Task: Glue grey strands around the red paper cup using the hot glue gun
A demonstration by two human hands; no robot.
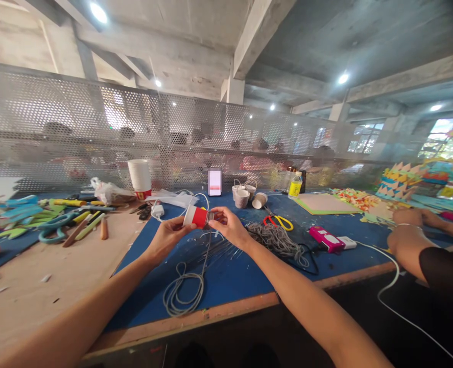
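Tipped on its side above the blue tabletop (142, 301) is a red and white paper cup (197, 217). My left hand (168, 236) is closed round its white end. At the other end, where grey cord lies around the cup, the fingers of my right hand (228, 225) pinch the cup and cord. From there the grey cord (208, 255) hangs to a loose coil (184, 295) near the table's front edge. A tangled bundle of grey cord (278, 243) lies right of my right hand, with yellow and red scissors (282, 222) behind it.
Behind stand wrapped cups (241, 197), a phone (214, 183), a yellow-labelled bottle (295, 186) and a stack of white cups (139, 176). Tools, including blue scissors (53, 226), lie left. A pink power strip (326, 239) and another person's arms (408, 237) are at right.
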